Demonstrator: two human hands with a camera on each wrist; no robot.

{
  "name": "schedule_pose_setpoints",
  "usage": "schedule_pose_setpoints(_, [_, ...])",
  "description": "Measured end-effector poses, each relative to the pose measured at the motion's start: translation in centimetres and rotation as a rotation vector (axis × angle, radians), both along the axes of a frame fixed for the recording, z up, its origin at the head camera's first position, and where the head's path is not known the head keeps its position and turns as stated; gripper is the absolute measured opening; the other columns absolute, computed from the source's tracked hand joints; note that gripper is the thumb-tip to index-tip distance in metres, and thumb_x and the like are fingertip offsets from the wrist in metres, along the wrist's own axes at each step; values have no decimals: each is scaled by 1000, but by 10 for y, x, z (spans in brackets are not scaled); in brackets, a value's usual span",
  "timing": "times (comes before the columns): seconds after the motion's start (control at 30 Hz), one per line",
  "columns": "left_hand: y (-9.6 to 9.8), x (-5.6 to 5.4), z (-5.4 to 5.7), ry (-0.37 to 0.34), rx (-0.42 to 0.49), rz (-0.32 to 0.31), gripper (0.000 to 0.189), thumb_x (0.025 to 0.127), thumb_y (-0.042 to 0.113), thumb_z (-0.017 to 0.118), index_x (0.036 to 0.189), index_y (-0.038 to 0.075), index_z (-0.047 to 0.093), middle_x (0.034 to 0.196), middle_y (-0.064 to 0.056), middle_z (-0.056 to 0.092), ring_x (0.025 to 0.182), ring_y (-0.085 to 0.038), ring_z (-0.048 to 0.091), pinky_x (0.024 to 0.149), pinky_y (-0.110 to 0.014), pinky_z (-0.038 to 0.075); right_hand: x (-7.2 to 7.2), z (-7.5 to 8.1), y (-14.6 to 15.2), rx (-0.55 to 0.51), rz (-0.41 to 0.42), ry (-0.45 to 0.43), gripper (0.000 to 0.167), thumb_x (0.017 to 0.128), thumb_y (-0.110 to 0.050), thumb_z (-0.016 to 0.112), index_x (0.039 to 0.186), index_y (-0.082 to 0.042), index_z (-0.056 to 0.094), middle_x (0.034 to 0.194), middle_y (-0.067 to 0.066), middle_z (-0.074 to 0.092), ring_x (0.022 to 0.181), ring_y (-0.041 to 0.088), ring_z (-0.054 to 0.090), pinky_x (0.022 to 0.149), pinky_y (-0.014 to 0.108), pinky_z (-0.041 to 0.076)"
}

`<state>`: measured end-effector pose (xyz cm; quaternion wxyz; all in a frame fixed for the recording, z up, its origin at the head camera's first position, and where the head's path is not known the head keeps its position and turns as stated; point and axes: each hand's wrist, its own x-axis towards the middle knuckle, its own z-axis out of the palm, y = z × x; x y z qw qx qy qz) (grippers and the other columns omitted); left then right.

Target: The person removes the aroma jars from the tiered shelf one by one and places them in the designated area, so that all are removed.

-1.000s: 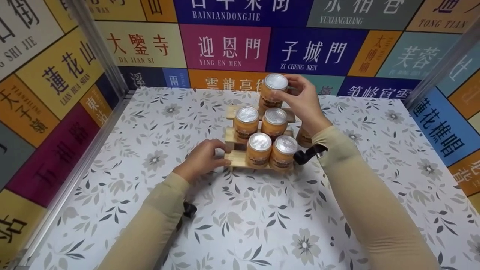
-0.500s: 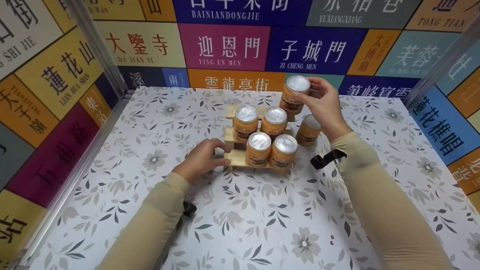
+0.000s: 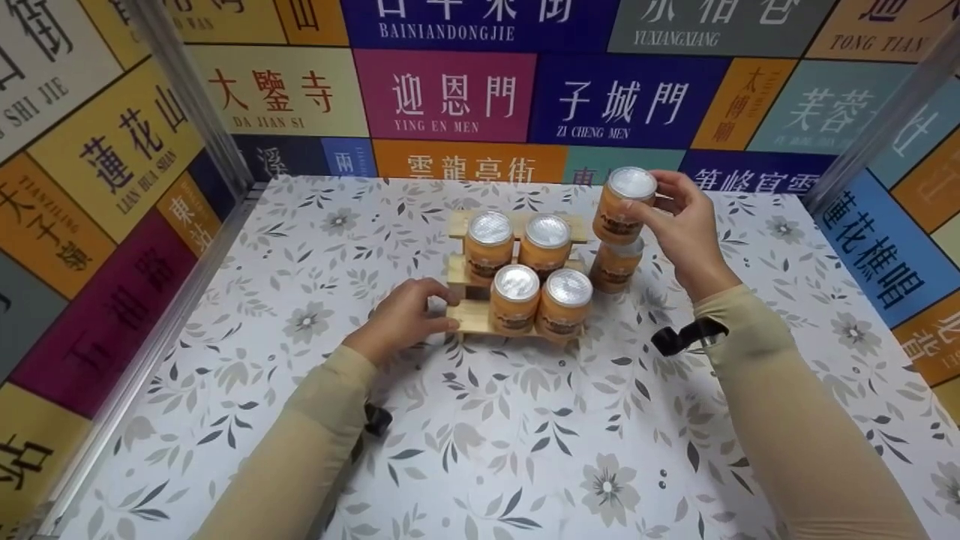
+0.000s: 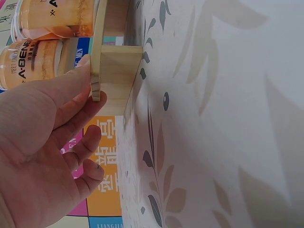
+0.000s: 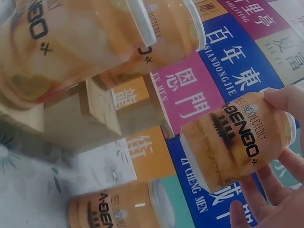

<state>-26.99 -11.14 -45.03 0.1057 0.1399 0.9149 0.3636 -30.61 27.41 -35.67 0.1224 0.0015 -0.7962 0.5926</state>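
Note:
My right hand (image 3: pixel 686 229) grips an orange jar (image 3: pixel 622 214) with a silver lid, thumb in front and fingers behind. In the head view this jar overlaps the top of another jar (image 3: pixel 616 268) standing on the table right of the rack. A stepped wooden rack (image 3: pixel 469 315) bears two jars on its middle step and two on its lowest. At the rack's lower left end is my left hand (image 3: pixel 409 315). The left wrist view shows its thumb and forefinger pinching the step's edge (image 4: pixel 96 71), the other fingers loosely bent.
The rack stands toward the back of a white table (image 3: pixel 480 465) with a grey leaf pattern. Panels with large lettering (image 3: pixel 442 94) rise behind the table and at both sides. Metal posts (image 3: pixel 202 97) mark the back corners.
My right hand has carried the jar from over the rack's top step rightward and slightly down, to above the jar on the table. My left hand stays at the rack.

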Motion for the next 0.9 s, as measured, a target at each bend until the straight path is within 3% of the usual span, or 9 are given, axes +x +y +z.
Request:
schedule_pose_setpoints(0.2, [-1,2,-2,45,1,-22,33,88,27,84,118,18,73,124,-1,69,103,-28,62,88,-40,49,9,-7,11,22,-10,-5,55,91,-31,81,140,-20,58,135,-3,58,122,14,54,100,34,45])
schedule_pose_setpoints(0.53, [0,1,-1,34,12,-16,34,87,26,85,118,18,73,122,-1,69,103,-28,63,90,-41,49,20,-15,31,-1,-25,-6,56,90,-26,82,141,-17,57,131,-6,58,119,12,54,95,25,45])
schedule_pose_setpoints(0.9, [0,1,-2,21,11,-11,34,87,27,85,118,19,73,119,0,68,103,-28,63,89,-40,50,36,-29,48,86,31,-22,58,92,-27,80,143,-15,55,127,-11,59,117,8,54,93,19,44])
